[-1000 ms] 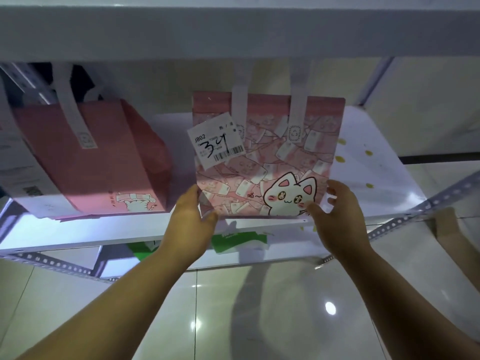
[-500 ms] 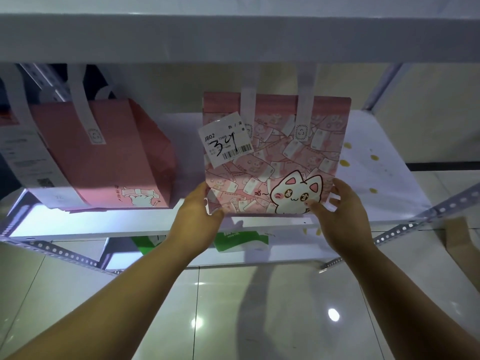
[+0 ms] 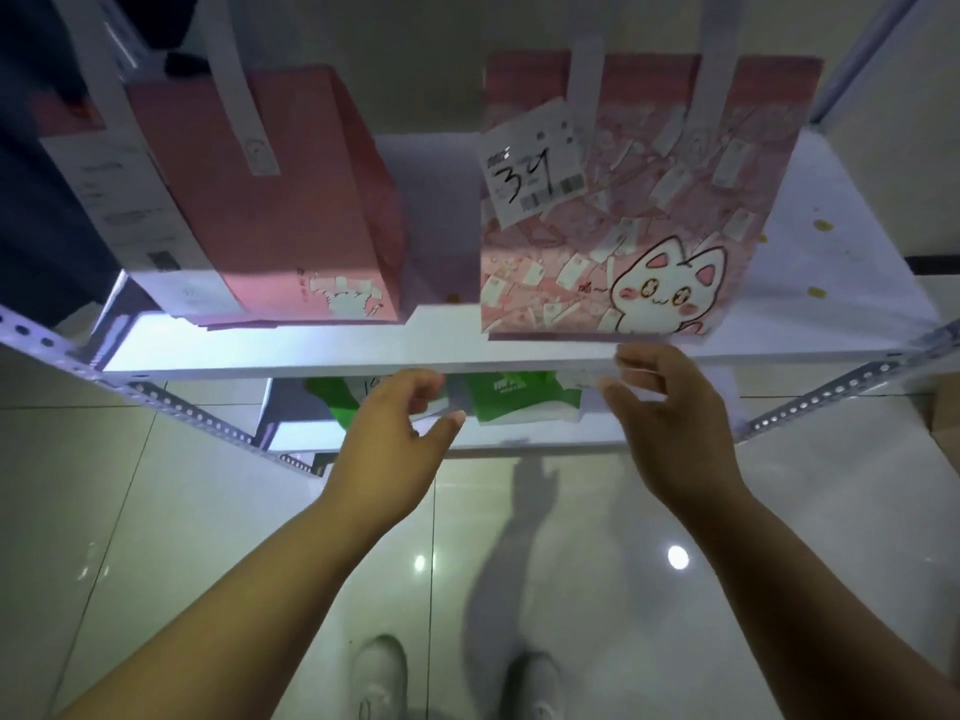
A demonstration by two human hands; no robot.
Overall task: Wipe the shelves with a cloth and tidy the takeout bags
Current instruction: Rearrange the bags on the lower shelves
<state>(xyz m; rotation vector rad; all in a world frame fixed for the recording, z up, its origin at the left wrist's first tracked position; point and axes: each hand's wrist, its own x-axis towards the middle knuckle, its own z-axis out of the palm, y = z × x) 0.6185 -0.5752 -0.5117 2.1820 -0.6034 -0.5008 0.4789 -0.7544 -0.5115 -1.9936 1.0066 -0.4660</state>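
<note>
A pink takeout bag with a white cat print (image 3: 639,215) stands upright on the white shelf (image 3: 322,350), near its front edge. A white label marked 34 is stuck on its front. A second pink takeout bag (image 3: 275,200) stands to its left, turned at an angle. My left hand (image 3: 395,444) hovers below the shelf edge with loosely curled fingers and holds nothing. My right hand (image 3: 670,423) is just under the cat bag, fingers relaxed, apart from the bag. No cloth is in view.
A green and white bag (image 3: 514,397) lies on the lower shelf behind my hands. Perforated metal rails (image 3: 171,402) frame the rack on both sides. Glossy floor tiles and my white shoes (image 3: 379,672) are below. Small yellow spots mark the shelf at the right.
Both hands have let go of the cat bag and dropped below the shelf edge. The bag now stands alone on the shelf. The view has tilted downward.
</note>
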